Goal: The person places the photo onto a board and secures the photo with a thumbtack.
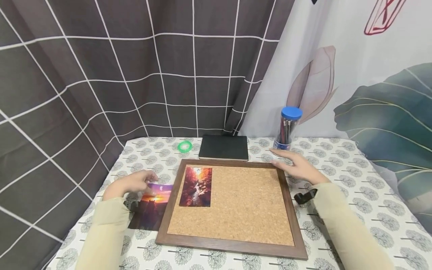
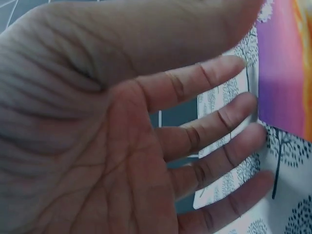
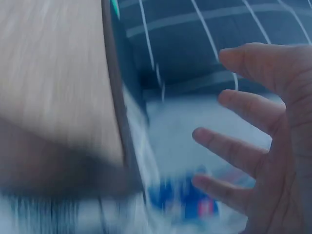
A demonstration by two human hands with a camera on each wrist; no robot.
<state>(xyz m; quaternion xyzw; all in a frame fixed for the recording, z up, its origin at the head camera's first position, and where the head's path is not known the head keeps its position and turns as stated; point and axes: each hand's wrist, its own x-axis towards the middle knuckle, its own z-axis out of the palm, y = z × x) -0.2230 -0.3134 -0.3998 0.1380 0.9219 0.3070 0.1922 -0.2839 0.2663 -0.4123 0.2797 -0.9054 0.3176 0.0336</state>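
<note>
My left hand [image 1: 136, 183] hovers by the upper left of a sunset photo [image 1: 153, 210], its fingers relaxed. In the left wrist view the palm shows nothing held, and the photo's purple and orange corner [image 2: 280, 73] lies just past the fingertips. That photo rests on the cloth, against or partly beneath the left side of a brown-framed cork board [image 1: 248, 202]. On the cork's upper left lies a photo of an autumn stream [image 1: 196, 187]. Over the board's upper right corner my right hand [image 1: 297, 167] is spread, with nothing in its fingers, as the right wrist view confirms.
Behind the board lies a black notebook [image 1: 223, 147], with a roll of green tape [image 1: 185, 146] to its left. A clear jar with a blue lid [image 1: 287, 127], filled with pencils, stands at the back right. Tree-patterned cloth [image 1: 357, 210] covers the table; curtains hang behind.
</note>
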